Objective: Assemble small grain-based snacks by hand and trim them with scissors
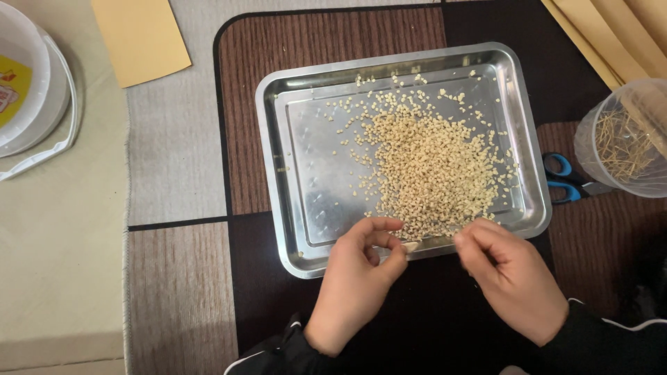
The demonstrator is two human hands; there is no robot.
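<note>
Right now both hands work at the near rim of a steel tray (295,104) that lies on a brown patterned rug (180,292). A heap of small pale grains (431,167) covers the tray's middle and its 3 o'clock half, with loose ones scattered toward 12 o'clock. At the tray's 6 o'clock edge the left hand (358,278) curls narrow, thumb and forefinger pinching a small pale piece (411,246). Just beside it, toward 4 o'clock, the right hand (511,278) has its fingers bent close together at the heap's edge; whether it holds anything I cannot tell. At 3 o'clock of the tray lie blue-handled scissors (559,177), touching a clear plastic tub (625,139) of thin straw-like bits. At 9 o'clock, well apart, sits a white bucket (31,83), and near 11 o'clock a tan card (139,35)
</note>
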